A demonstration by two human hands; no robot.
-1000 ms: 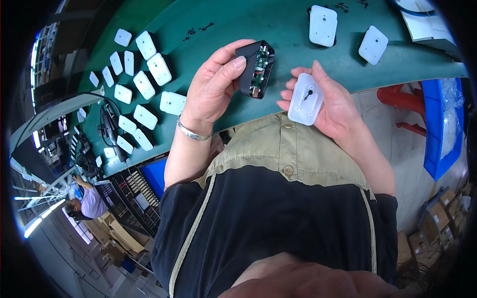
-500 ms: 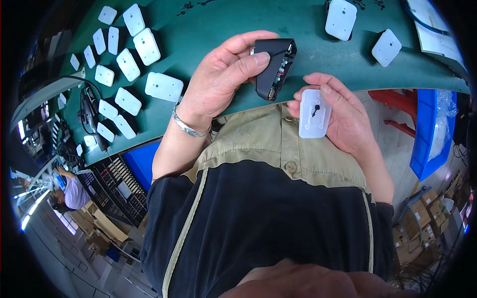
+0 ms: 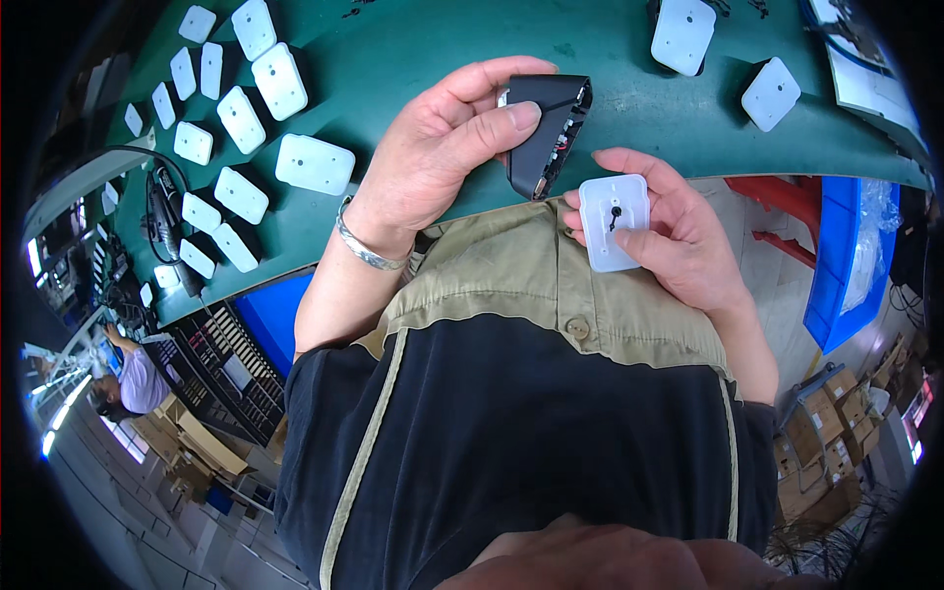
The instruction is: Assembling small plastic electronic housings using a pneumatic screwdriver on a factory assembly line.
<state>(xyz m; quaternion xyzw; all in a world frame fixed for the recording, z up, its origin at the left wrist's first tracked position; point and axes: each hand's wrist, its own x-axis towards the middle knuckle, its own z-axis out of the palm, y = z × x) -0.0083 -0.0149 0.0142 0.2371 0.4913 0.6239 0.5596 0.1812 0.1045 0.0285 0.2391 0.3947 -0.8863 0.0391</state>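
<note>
My left hand grips a black plastic housing, thumb on its flat face. Its open side faces right and shows small electronic parts and a bit of red wire inside. Lower and to the right, my right hand holds a white translucent plastic cover with rounded corners. Its hollow side is turned up, and a small black piece lies at its middle. My right thumb presses on the cover near that piece. The housing and the cover are apart, both close to the table's near edge.
Several white-topped units stand on the green table at the left; two more are at the far right. A black cabled tool lies at the left edge. Right of me is a blue bin with clear plastic bags. Another person sits far left.
My right thumb has moved from the cover's upper edge down onto its inner face, beside the black piece. The cover has tilted slightly. My left hand keeps its hold on the housing.
</note>
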